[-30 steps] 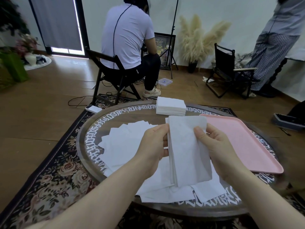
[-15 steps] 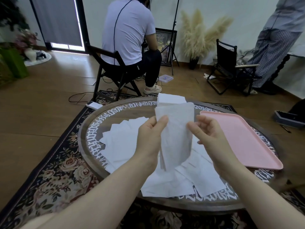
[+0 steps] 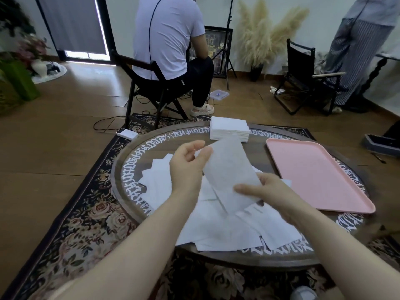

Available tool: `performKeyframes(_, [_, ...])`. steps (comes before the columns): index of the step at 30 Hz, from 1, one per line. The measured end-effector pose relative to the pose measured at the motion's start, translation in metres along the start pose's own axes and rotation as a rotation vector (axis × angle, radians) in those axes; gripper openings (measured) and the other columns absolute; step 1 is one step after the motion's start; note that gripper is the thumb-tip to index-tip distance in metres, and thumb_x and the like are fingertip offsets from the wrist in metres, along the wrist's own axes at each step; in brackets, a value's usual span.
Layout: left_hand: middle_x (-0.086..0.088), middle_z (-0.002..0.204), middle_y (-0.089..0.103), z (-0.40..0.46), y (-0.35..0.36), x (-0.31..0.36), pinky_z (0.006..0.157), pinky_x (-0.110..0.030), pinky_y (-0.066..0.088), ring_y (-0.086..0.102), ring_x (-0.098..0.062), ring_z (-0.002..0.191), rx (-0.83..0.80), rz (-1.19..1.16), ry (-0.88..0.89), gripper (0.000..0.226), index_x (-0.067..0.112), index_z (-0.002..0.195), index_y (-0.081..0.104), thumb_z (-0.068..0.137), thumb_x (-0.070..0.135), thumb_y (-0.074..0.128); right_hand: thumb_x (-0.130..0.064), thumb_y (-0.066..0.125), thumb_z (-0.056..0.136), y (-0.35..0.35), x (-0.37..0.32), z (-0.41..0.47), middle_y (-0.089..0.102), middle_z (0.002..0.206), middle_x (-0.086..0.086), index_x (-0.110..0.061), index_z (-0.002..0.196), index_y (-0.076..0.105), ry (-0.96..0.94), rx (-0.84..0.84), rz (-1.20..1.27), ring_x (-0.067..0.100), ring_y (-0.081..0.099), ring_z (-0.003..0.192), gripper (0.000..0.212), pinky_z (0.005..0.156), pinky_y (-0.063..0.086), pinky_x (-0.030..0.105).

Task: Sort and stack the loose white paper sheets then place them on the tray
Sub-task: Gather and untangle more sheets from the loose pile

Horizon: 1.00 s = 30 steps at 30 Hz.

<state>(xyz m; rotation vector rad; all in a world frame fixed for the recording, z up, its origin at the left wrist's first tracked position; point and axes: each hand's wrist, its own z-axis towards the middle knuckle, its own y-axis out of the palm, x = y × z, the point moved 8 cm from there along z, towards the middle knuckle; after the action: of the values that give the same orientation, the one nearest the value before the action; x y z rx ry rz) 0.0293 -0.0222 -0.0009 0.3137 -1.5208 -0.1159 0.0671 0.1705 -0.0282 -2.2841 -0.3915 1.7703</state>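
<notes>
L hand (image 3: pixel 187 164) + R hand (image 3: pixel 263 191) both pinching paper sheet (image 3: pixel 229 169), above loose sheets (image 3: pixel 220 232).

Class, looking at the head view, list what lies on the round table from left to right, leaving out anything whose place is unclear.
Loose white paper sheets spread on the table → left hand → white sheet held up in both hands → right hand → flat pink plastic tray.

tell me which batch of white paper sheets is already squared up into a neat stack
The neat stack at the table's far edge, left of the pink tray. The loose sheets near the hands lie scattered and overlapping.
</notes>
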Motion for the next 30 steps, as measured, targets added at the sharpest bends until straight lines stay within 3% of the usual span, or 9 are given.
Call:
performKeyframes(2, [0.003,0.104,0.068,0.008,0.007,0.007,0.07,-0.022,0.053,0.064,-0.007,0.085,-0.239,0.335,0.102,0.035,0.023,0.113,0.063,0.082,0.014,0.077,-0.019,0.078,0.081,-0.015,-0.009,0.001,0.062,0.06,-0.005,-0.009,0.08,0.07,-0.095,0.11,-0.016,0.007,0.047,0.049,0.013,0.045,0.034,0.017])
performKeyframes(4, [0.004,0.098,0.069,0.012,0.006,0.001,0.078,-0.031,0.05,0.062,-0.008,0.087,-0.357,0.691,0.144,0.03,0.019,0.108,0.068,0.08,0.018,0.078,-0.02,0.079,0.082,-0.024,-0.018,-0.002,0.064,0.061,-0.006,-0.008,0.08,0.072,-0.193,0.191,-0.076,0.008,0.053,0.05,0.015,0.046,0.039,0.018])
performKeyframes(7, [-0.006,0.085,0.068,0.022,-0.006,-0.004,0.077,-0.041,0.044,0.056,-0.022,0.085,-0.314,0.962,0.185,0.021,0.007,0.087,0.069,0.085,0.028,0.074,-0.026,0.078,0.082,-0.029,-0.024,-0.003,0.071,0.073,0.002,-0.014,0.078,0.073,-0.267,0.291,-0.165,0.023,0.066,0.07,0.014,0.063,0.051,0.038])
performKeyframes(10, [0.013,0.074,0.06,0.032,-0.002,0.001,0.063,-0.032,0.036,0.051,-0.009,0.073,-0.33,1.102,0.309,0.022,0.014,0.079,0.067,0.086,0.035,0.072,-0.028,0.077,0.083,-0.031,-0.028,0.006,0.069,0.07,-0.001,-0.023,0.075,0.071,-0.308,0.332,-0.303,0.023,0.063,0.068,0.012,0.066,0.049,0.04])
performKeyframes(13, [0.022,0.057,0.056,0.043,-0.001,-0.002,0.055,-0.015,0.03,0.049,0.0,0.059,-0.378,0.973,0.316,0.027,0.019,0.063,0.059,0.083,0.023,0.076,-0.029,0.077,0.083,-0.028,-0.028,0.019,0.06,0.057,-0.01,-0.03,0.067,0.064,-0.31,0.278,-0.392,0.007,0.051,0.048,0.02,0.056,0.041,0.032])
performKeyframes(17, [0.014,0.052,0.056,0.055,-0.011,-0.028,0.054,-0.019,0.037,0.053,-0.008,0.052,-0.396,0.771,0.153,0.021,0.015,0.067,0.064,0.082,0.019,0.077,-0.021,0.078,0.082,-0.024,-0.016,0.035,0.064,0.067,-0.001,-0.022,0.077,0.069,-0.272,0.164,-0.367,0.023,0.054,0.055,0.01,0.057,0.048,0.042])
performKeyframes(23, [0.016,0.053,0.059,0.066,-0.011,-0.044,0.051,-0.01,0.037,0.053,0.0,0.047,-0.468,0.696,0.145,0.039,0.042,0.058,0.062,0.079,0.016,0.08,-0.017,0.084,0.075,-0.026,0.015,0.047,0.062,0.065,0.001,-0.021,0.093,0.069,-0.19,0.089,-0.231,0.012,0.049,0.053,0.024,0.058,0.047,0.036])
performKeyframes(27, [0.006,0.059,0.058,0.07,-0.012,-0.055,0.058,-0.028,0.044,0.051,-0.009,0.056,-0.492,0.716,0.154,0.018,0.028,0.069,0.069,0.079,0.018,0.081,-0.017,0.084,0.075,-0.031,0.026,0.053,0.064,0.07,0.003,-0.03,0.081,0.068,-0.182,0.106,-0.251,0.016,0.05,0.061,0.022,0.065,0.039,0.03])
performKeyframes(30, [0.012,0.059,0.059,0.075,-0.006,-0.05,0.053,-0.017,0.036,0.047,-0.003,0.055,-0.482,0.751,0.206,0.014,0.022,0.072,0.073,0.08,0.012,0.078,-0.012,0.08,0.079,-0.038,0.024,0.062,0.07,0.079,-0.015,-0.039,0.079,0.073,-0.191,0.118,-0.259,0.01,0.058,0.079,0.027,0.073,0.042,0.018])
